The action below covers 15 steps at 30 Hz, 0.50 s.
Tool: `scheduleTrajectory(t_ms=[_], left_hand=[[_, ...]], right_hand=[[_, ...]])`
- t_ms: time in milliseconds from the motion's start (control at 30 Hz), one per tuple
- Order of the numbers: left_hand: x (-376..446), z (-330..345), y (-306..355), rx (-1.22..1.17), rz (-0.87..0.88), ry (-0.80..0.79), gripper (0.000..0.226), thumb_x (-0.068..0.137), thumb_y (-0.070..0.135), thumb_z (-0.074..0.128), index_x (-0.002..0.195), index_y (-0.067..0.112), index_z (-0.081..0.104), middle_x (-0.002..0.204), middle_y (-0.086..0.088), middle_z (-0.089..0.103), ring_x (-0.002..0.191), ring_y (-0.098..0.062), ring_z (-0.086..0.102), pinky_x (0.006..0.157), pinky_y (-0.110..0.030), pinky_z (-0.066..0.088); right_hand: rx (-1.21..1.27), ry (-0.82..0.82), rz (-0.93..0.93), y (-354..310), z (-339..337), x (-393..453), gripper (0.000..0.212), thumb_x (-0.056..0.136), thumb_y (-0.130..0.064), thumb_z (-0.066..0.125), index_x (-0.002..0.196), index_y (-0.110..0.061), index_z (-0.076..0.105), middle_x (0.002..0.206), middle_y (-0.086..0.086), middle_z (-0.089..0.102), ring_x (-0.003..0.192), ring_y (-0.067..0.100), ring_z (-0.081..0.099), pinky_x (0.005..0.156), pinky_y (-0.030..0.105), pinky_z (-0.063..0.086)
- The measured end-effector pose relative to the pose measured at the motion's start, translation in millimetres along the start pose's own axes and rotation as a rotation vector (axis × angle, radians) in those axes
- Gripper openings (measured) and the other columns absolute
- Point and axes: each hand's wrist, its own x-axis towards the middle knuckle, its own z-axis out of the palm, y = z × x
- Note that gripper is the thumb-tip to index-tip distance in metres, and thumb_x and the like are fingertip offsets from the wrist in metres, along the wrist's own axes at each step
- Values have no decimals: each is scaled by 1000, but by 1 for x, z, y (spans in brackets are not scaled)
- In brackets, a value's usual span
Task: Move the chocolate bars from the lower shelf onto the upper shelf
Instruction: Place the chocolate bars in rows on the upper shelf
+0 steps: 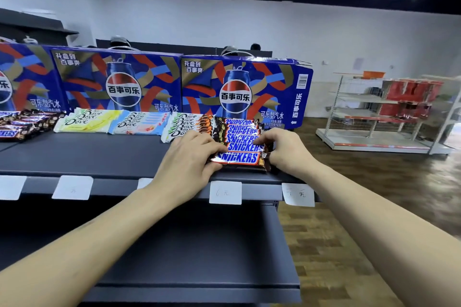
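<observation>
A row of Snickers bars (240, 139) lies on the dark upper shelf (99, 157) near its right end. My left hand (192, 157) holds the left end of the nearest Snickers bar (237, 158), fingers curled over the wrapper. My right hand (284, 147) pinches the right ends of the front bars. Dove bars (184, 126) lie just left of the Snickers row. The lower shelf (199, 257) beneath shows only dark surface.
Large Pepsi boxes (244, 92) stand along the back of the upper shelf. More Dove bars (87, 121) and another Snickers pile (22, 123) lie further left. White price tags (225, 192) hang on the shelf edge. Another rack (384, 112) stands on the wooden floor at right.
</observation>
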Motion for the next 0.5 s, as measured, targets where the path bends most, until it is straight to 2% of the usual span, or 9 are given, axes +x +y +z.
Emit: scheduleTrajectory(t_ms=[100,333,433,500], left_hand=[[2,4,-3,-6,8,5,34,82,28,72,115,28,65,103,11,60,105,-15,46,89,-31,35],[3,8,-5,-15,8,0,34,82,28,72,115,28,65,99,13,58,101,-15,46,88,-34,39],[6,12,-1,-38,-9,-4,33,82,28,72,114,28,66,100,13,58,102,-15,46,90,-35,40],[10,16,2,-56,-33,-31,34,83,29,71,116,29,65,104,13,59,105,-14,45,91,-34,39]], right_hand=[[-1,4,3,3,1,3,48,73,14,60,106,-19,72,115,-2,65,101,9,53,82,18,42],[-8,4,-61,12,0,5,42,77,-3,75,113,-24,71,117,-7,66,109,8,55,87,20,42],[52,68,-87,16,-5,2,27,80,-22,79,107,-27,72,108,-13,68,102,2,57,79,10,39],[84,137,-70,18,-9,1,16,87,-21,73,103,-25,73,102,-14,68,94,-1,59,72,4,37]])
